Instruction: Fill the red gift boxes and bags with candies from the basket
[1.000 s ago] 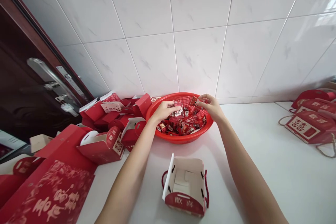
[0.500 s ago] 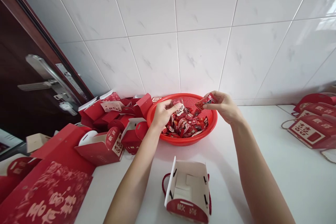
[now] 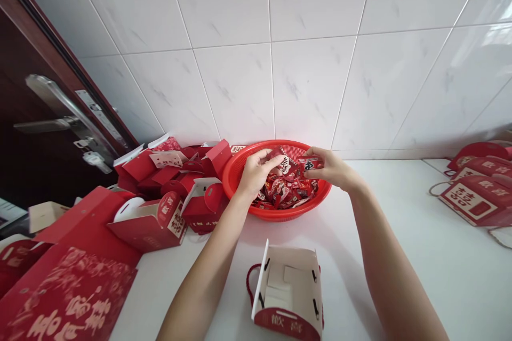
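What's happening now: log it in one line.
left hand: holding red packet | right hand: holding second packet | both: at red basket | open box: on white counter

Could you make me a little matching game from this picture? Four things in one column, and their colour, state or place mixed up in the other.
Things
1. Basket
2. Open box
3. Left hand
4. Door handle

Descriptions
A. Pale inside, with a dark red cord at its side
B. Silver, mounted on the dark door
C. Bright red, with many wrapped packets inside
D. Pinching a red packet between thumb and fingers

Right pairs: 1-C, 2-A, 3-D, 4-B
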A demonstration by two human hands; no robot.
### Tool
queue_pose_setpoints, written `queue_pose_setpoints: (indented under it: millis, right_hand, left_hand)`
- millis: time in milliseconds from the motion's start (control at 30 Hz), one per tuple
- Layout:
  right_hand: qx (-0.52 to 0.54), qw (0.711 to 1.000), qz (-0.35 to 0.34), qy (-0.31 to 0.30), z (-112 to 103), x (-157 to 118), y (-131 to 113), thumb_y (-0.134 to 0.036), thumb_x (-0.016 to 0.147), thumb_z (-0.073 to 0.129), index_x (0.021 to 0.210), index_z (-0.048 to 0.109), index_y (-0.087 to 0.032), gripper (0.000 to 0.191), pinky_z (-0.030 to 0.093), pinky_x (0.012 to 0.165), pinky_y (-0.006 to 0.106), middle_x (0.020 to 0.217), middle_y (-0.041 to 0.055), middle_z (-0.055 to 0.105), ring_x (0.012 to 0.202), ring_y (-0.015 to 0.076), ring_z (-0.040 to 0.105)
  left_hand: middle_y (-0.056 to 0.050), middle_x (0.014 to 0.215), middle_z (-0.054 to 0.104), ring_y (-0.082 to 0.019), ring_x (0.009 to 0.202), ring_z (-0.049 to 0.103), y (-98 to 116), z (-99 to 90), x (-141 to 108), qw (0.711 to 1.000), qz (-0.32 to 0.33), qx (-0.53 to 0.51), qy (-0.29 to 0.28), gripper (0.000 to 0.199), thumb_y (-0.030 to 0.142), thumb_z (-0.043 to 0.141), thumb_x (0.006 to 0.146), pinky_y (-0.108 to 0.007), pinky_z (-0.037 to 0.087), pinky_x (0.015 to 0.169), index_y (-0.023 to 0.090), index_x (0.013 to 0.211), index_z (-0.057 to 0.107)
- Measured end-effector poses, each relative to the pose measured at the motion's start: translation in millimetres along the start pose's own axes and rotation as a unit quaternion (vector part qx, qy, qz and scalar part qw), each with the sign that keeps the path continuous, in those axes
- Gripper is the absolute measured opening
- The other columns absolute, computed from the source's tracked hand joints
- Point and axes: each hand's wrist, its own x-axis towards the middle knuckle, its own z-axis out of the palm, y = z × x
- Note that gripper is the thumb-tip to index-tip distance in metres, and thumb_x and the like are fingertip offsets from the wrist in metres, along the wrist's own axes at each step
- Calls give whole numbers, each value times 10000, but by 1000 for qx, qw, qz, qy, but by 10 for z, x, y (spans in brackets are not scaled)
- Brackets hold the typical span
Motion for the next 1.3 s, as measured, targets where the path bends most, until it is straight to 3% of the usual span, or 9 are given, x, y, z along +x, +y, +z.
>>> queue_pose_setpoints:
  millis: [267, 500, 733, 867, 933, 1033, 1133, 1233, 1300]
  right_hand:
    - [115, 992, -22, -40, 52, -39, -74, -343, 710, 807, 1041, 665, -204, 385, 577, 676, 376, 799, 24, 721, 734, 224, 692]
    - [12, 992, -79, -101, 41, -43, -87, -493, 812, 755, 1025, 722, -205, 360, 555, 680, 361, 796, 39, 729, 747, 217, 684]
    - [-75, 986, -119, -88, 46, 4, 7, -516, 904, 627, 903, 729, -210, 322, 507, 685, 339, 804, 27, 716, 737, 199, 659]
    - [-98, 983, -137, -77, 58, 29, 46, -493, 931, 583, 1025, 715, -237, 304, 490, 695, 343, 879, 26, 718, 758, 200, 643]
    - [-106, 980, -147, -80, 39, 22, 37, -505, 931, 574, 960, 699, -231, 302, 472, 680, 340, 844, 22, 689, 737, 193, 611]
    - [-107, 982, -145, -59, -13, 10, 20, -525, 908, 591, 845, 648, -223, 314, 468, 682, 351, 809, 22, 655, 729, 194, 583]
    - [-110, 984, -136, -45, -61, 10, 28, -542, 872, 622, 808, 624, -223, 325, 470, 682, 359, 791, 22, 645, 729, 199, 571]
    - [-121, 983, -130, -52, -87, 12, 47, -557, 862, 627, 789, 601, -226, 339, 431, 620, 334, 731, 6, 621, 667, 178, 528]
    - [-127, 984, -116, -46, -96, 7, 54, -563, 860, 622, 796, 585, -236, 335, 374, 559, 312, 647, -19, 565, 593, 158, 471]
  left_hand:
    - [33, 727, 615, -141, 605, 660, 17, 3, -27, 1000, -26, -3, -17, 315, 411, 783, 677, -308, 573, 686, 176, 763, 593]
    - [-22, 883, 666, -199, 845, 682, -37, 56, -69, 994, 17, 27, -108, 316, 458, 760, 755, -330, 605, 747, 169, 841, 663]
    - [-61, 958, 754, -195, 757, 725, -59, -20, 54, 990, -59, 48, -115, 285, 354, 742, 817, -372, 599, 822, 162, 1026, 720]
    - [-70, 940, 768, -203, 807, 737, 9, -52, 121, 985, -52, 72, -145, 280, 244, 694, 841, -338, 595, 804, 155, 1106, 719]
    - [-68, 956, 769, -210, 817, 744, 24, -88, 146, 980, -58, 102, -163, 340, 241, 629, 869, -330, 591, 788, 167, 1194, 694]
    - [-78, 960, 773, -241, 866, 739, -20, -186, 191, 943, -70, 268, -185, 373, 236, 566, 864, -327, 567, 784, 175, 1208, 700]
    - [-55, 909, 778, -261, 875, 716, -120, -266, 226, 854, -61, 459, -237, 331, 157, 629, 724, -308, 519, 783, 211, 1014, 779]
    - [-13, 765, 748, -249, 775, 689, -206, -250, 231, 813, -66, 493, -302, 364, 24, 647, 533, -286, 474, 720, 241, 789, 787]
    - [-6, 676, 700, -233, 709, 655, -228, -206, 229, 800, -61, 500, -327, 292, 6, 648, 507, -281, 440, 667, 230, 666, 746]
